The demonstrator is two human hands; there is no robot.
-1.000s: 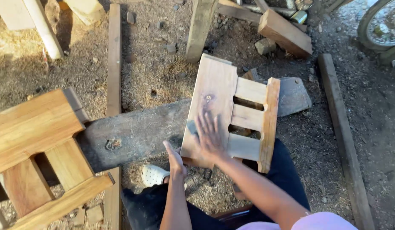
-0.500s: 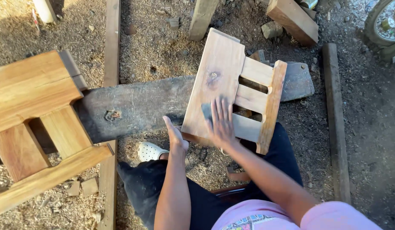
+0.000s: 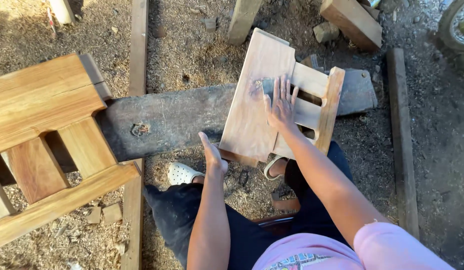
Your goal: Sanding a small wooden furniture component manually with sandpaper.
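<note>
A light wooden panel with slats (image 3: 252, 110) lies tilted across a dark weathered plank (image 3: 167, 120). My right hand (image 3: 281, 107) lies flat on the panel with its fingers spread, pressing a small grey sheet of sandpaper (image 3: 267, 86) against the wood where the board meets the slats. My left hand (image 3: 212, 156) grips the panel's near left corner, thumb raised. My dark trousers and white shoe (image 3: 182, 174) show below the plank.
A larger wooden slatted frame (image 3: 42, 130) fills the left side. Long timber rails (image 3: 138, 50) (image 3: 402, 140) lie on the sawdust ground. A wooden block (image 3: 352, 20) and part of a wheel (image 3: 457, 25) are at the top right.
My right hand has slid with the sandpaper away from me along the panel, from its near end to its middle. The left hand stays at the near corner.
</note>
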